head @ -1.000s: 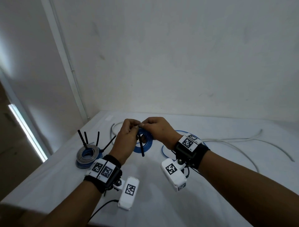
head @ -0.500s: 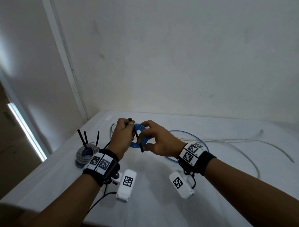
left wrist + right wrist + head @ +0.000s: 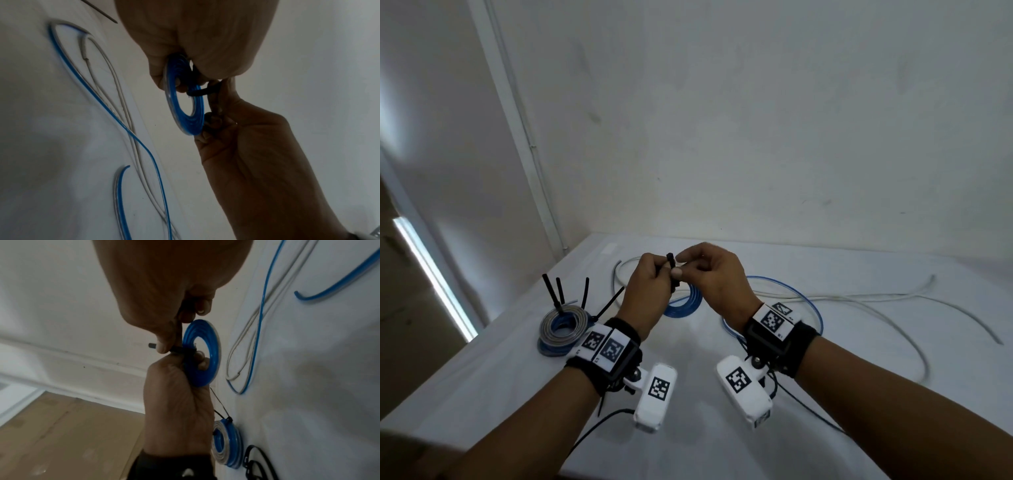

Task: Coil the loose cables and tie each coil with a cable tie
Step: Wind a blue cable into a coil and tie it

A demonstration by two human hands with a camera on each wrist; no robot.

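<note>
A small blue cable coil (image 3: 686, 303) hangs between my two hands above the white table (image 3: 688, 428). My left hand (image 3: 650, 284) grips the coil's near side, fingers curled round it (image 3: 183, 104). A black cable tie (image 3: 671, 263) is looped round the coil (image 3: 202, 352) where that hand holds it. My right hand (image 3: 702, 265) pinches the tie (image 3: 176, 350) between thumb and forefinger, just above the coil. The tie's tip (image 3: 151, 345) pokes out past the thumb. In the left wrist view the tie (image 3: 202, 93) crosses the coil's rim.
Two tied coils, grey on blue (image 3: 563, 325), lie stacked at the table's left edge with black tie tails sticking up. A loose blue cable (image 3: 808, 301) and a loose white cable (image 3: 876, 298) trail across the right half. Spare black ties (image 3: 257, 462) lie beside the stack.
My right hand left the coil's right side and came up to pinch the tie. Both hands rose a little, and the coil now hangs below them.
</note>
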